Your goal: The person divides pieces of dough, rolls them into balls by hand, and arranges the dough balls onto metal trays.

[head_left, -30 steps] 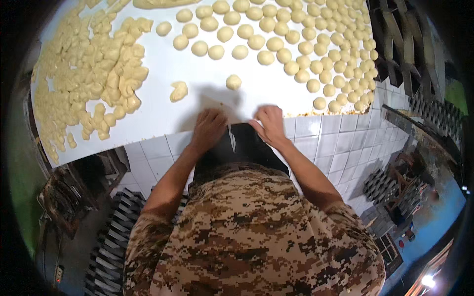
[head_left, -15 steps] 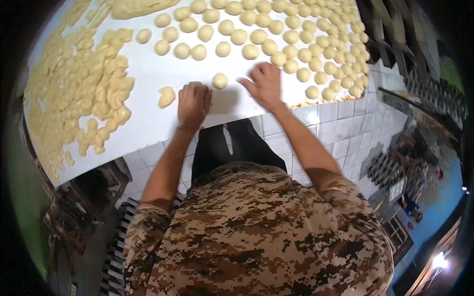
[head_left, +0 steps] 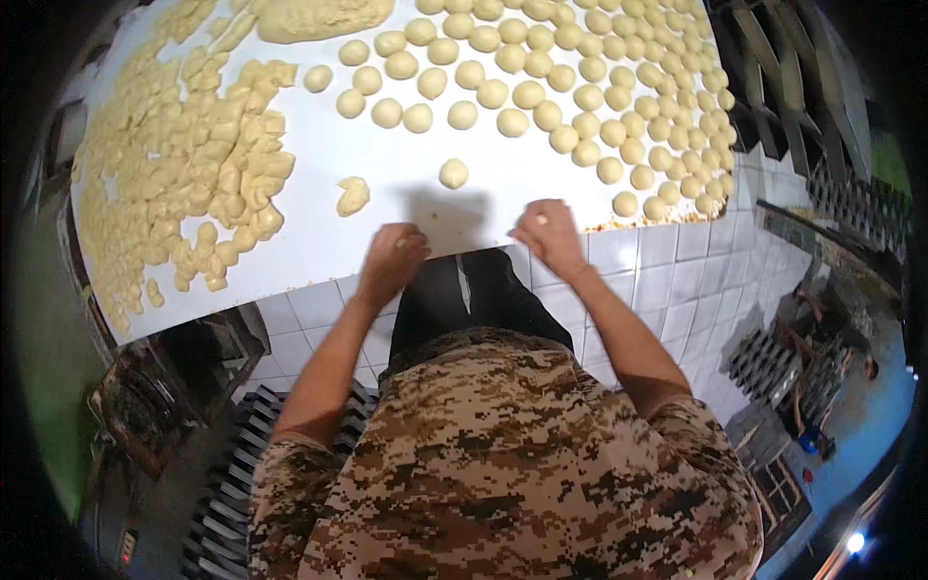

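Observation:
My left hand [head_left: 394, 259] is drawn back at the near edge of the white table [head_left: 319, 232], its fingers curled inward. Across a gap from it, my right hand [head_left: 551, 237] is also over the table's front edge with fingers curled. What either hand may hold is hidden. Just beyond them, a round dough ball [head_left: 453, 174] sits alone on the tabletop, touched by neither hand. To its left lies an irregular dough piece [head_left: 354, 195].
Many cut dough pieces [head_left: 213, 174] cover the table's left side. Rows of dough balls [head_left: 512, 123] fill the back and right. A large dough slab [head_left: 324, 14] rests at the far edge. White tiles [head_left: 667, 256] show beyond the right front edge; dark racks stand around.
Both hands have pulled back toward my body, away from the lone dough ball. My right hand has gone from spread fingers to curled ones. The view has shifted slightly.

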### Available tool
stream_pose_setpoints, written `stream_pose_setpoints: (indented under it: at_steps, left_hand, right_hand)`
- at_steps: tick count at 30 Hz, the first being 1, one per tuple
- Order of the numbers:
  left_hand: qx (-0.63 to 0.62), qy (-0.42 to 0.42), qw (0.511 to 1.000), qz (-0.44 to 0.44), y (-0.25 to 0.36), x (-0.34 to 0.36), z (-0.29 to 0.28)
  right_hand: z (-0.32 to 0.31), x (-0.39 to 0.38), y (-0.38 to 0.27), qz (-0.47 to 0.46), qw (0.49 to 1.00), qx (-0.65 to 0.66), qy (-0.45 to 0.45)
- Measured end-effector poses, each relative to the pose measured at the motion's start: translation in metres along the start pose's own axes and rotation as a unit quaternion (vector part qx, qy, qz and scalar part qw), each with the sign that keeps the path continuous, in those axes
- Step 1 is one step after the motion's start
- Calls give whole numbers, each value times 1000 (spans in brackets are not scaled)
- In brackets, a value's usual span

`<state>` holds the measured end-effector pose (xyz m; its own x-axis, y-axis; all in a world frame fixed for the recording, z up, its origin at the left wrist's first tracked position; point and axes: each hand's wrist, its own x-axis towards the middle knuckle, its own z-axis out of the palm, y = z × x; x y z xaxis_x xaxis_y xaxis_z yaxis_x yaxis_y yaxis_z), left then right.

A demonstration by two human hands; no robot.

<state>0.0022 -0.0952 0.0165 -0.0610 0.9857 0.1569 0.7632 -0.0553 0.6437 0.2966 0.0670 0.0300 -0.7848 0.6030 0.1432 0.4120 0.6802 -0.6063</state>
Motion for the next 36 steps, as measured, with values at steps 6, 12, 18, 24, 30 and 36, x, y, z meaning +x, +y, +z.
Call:
stream_pose_setpoints:
  at_steps: [6,12,18,24,30,36]
  left_hand:
    - [178,-13,975,-131,27,40,48]
    - [126,85,985,-79,-1,37,-6]
    - [0,96,994,-56,28,18,24]
    - [97,162,969,-157,39,66,32]
    - [143,88,975,-147,9,16,5]
    - [31,111,984,-135,49,-4,41]
  right_hand:
    - [32,74,-28,75,991,-65,94]
    - [-18,65,28,-50,991,-118,32]
    - [-7,20,22,-100,995,-4,22]
    - [-1,75,2,8,991,-132,31]
    - [-20,54,42,-86,992,-92,-28]
    - [7,12,-8,20,992,121,-8]
